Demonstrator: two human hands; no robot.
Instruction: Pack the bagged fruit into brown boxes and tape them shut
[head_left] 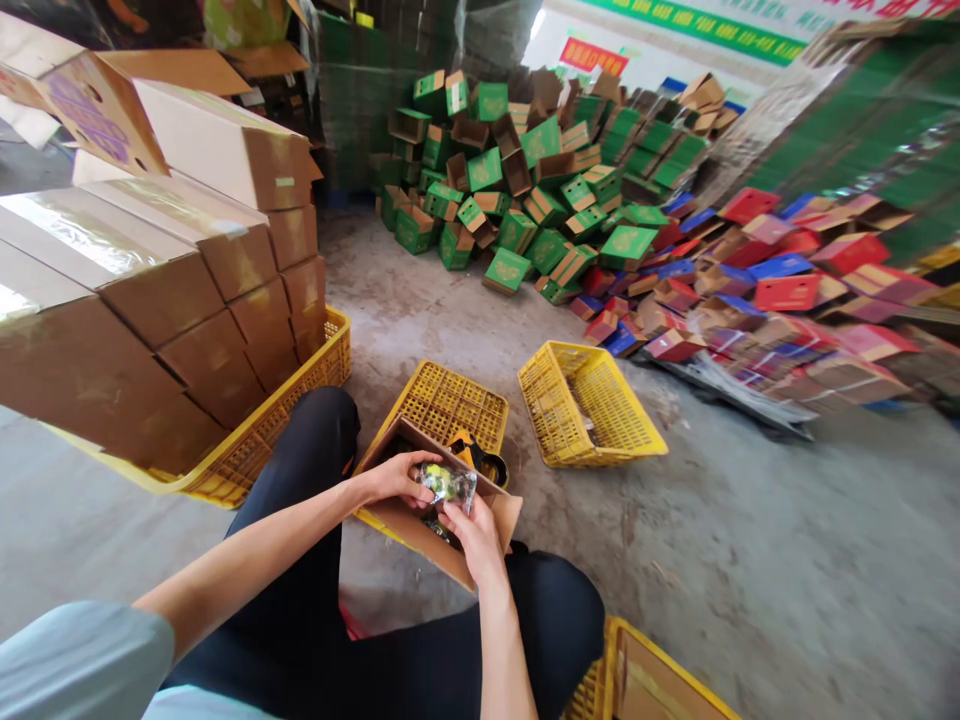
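My left hand (397, 477) and my right hand (474, 535) both grip a small clear plastic packet (448, 486) with something yellow-green inside. I hold it just above an open brown cardboard box (409, 525) that rests on an upturned yellow plastic crate (450, 402) between my knees. Left fingers curl round the packet's left end; right fingers pinch its lower right edge. A black and yellow object (484, 462) lies just behind the packet, on the box's far side.
A yellow crate (247, 455) stacked with sealed brown cartons (150, 290) stands at my left. Another empty yellow crate (585, 405) lies tilted on the concrete floor ahead. Piles of green boxes (525, 180) and red and blue boxes (765, 290) fill the back. A further yellow crate (645, 680) sits by my right leg.
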